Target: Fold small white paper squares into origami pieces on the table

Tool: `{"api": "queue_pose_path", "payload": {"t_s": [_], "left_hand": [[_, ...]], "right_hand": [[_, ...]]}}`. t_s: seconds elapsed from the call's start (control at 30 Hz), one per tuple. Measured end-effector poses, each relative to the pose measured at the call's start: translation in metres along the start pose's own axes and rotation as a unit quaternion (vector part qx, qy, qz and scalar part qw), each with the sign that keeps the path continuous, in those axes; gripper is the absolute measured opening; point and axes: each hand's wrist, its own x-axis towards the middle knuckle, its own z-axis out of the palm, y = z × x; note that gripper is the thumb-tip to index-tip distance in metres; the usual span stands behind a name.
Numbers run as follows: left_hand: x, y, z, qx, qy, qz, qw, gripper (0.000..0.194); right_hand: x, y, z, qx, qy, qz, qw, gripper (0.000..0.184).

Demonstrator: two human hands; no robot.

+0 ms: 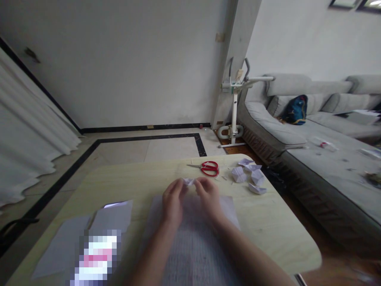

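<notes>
Between my two hands is a small folded piece of white paper, pinched at both ends above the table. My left hand has its fingers closed on the paper's left end. On the other end, the fingertips of my right hand press together. Under my forearms lies a large sheet covered in faint writing. Red-handled scissors rest just beyond my hands, blades to the left. Several folded white paper pieces sit at the right, with small paper scraps near them.
White paper sheets and a pixelated bright patch are at the table's left. The wooden table has a rounded right edge. Beyond it stand a grey sofa with a blue bag and a white exercise machine.
</notes>
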Motion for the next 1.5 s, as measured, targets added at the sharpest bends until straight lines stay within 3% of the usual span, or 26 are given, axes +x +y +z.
{"api": "queue_pose_path", "payload": {"t_s": [0.23,0.47,0.63,0.87,1.0,1.23,1.5], "left_hand": [[0.0,0.005,-0.002,-0.059,0.011,-0.05,0.997,0.032],[0.003,-0.002,-0.007,0.077,0.005,0.063,0.995,0.024],[0.007,-0.007,-0.014,0.144,-0.002,0.098,0.985,0.027],[0.003,0.0,-0.009,0.112,-0.016,0.069,0.991,0.021],[0.001,0.003,-0.006,0.087,-0.011,0.04,0.995,0.021],[0.002,-0.002,-0.008,0.111,0.005,0.058,0.992,0.023],[0.006,0.011,-0.014,0.265,-0.101,0.075,0.956,0.022]], "right_hand": [[-0.003,0.0,0.003,-0.039,0.002,-0.037,0.999,0.016],[0.004,-0.001,-0.005,-0.048,-0.063,-0.03,0.996,0.013],[0.007,-0.004,-0.011,-0.06,-0.109,-0.019,0.992,0.014],[0.003,-0.015,-0.011,-0.064,-0.08,-0.047,0.994,0.018],[0.003,-0.013,-0.01,-0.072,-0.053,-0.029,0.996,0.021],[0.004,-0.004,-0.009,-0.091,-0.029,-0.034,0.995,0.023],[0.005,-0.007,-0.012,-0.102,-0.05,-0.073,0.991,0.021]]}}
